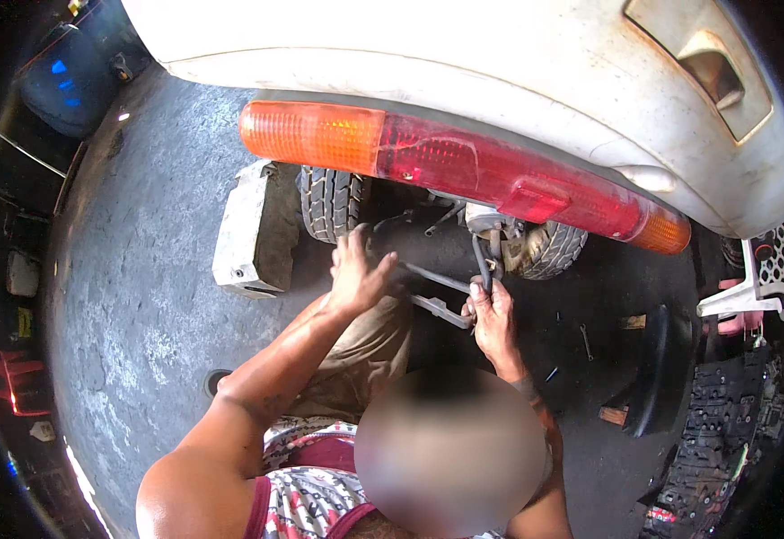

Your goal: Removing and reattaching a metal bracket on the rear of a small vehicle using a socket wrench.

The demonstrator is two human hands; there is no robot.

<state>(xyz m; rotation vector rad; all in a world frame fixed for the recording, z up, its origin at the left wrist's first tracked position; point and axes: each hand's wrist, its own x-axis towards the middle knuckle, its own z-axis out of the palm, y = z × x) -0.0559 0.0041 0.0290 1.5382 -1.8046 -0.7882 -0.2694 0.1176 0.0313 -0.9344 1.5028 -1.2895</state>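
Observation:
Neither of my hands is in view. In front of and below me a person in a patterned sleeveless shirt (pixel 307 494) crouches at the rear of a white vehicle (pixel 464 63). Their left hand (pixel 356 269) is spread open against a dark part under the body, beside the left tyre (pixel 334 202). Their right hand (pixel 493 316) is closed around a dark upright rod (pixel 482 260), next to two grey metal bars (pixel 437 296). What the bars join to is hidden in shadow.
A long orange-and-red tail light (pixel 446 166) spans the vehicle's rear. A concrete block (pixel 253 229) stands left of the tyre; a second tyre (pixel 545 247) is on the right. A spanner (pixel 585 341), a wood scrap (pixel 615 415) and black plastic panels (pixel 661 368) lie on the floor.

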